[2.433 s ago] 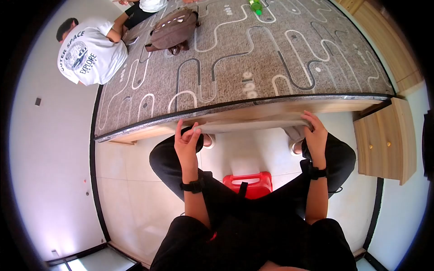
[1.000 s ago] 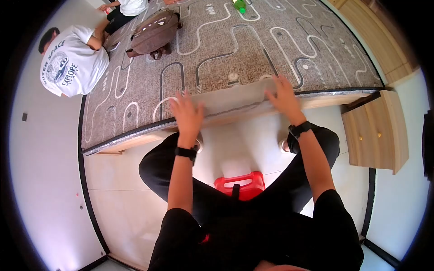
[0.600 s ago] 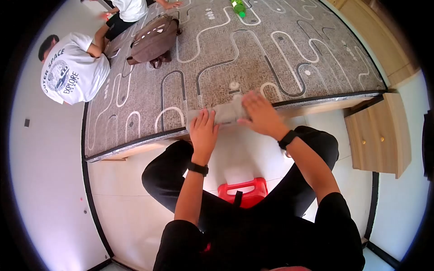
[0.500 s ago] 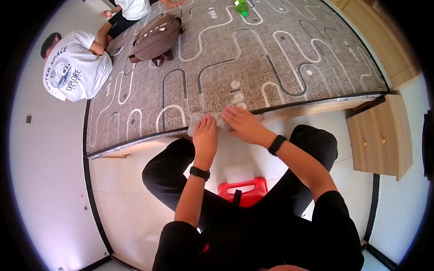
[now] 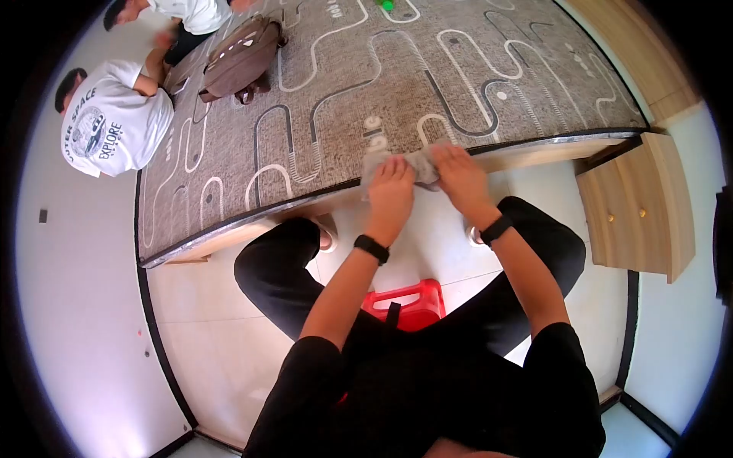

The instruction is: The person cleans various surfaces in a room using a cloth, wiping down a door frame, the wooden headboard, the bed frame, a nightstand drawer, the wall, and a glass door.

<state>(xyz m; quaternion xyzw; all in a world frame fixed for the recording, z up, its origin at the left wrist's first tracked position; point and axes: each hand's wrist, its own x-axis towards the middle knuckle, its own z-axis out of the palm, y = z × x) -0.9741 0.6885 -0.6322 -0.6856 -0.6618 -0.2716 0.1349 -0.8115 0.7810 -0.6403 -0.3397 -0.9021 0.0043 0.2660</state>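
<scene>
A crumpled grey cloth [image 5: 419, 169] lies bunched at the near edge of the patterned grey mat [image 5: 336, 114]. My left hand [image 5: 392, 195] is on the left end of the cloth, its fingers closed over it. On the right end, my right hand [image 5: 460, 179] grips the cloth too, its fingers slightly blurred. Only a short stretch of cloth shows between the hands, and the part beneath my fingers is hidden. Each wrist wears a black band.
A brown backpack [image 5: 243, 59] and a green bottle [image 5: 387, 5] are on the mat. Two people in white shirts sit at the upper left. A red case [image 5: 408, 305] stands between my legs, and a wooden drawer cabinet [image 5: 637, 210] at the right.
The cloth was stretched wide between my hands, then laid on the mat edge and bunched up. Since the last earlier frame, both hands have shifted right with it.
</scene>
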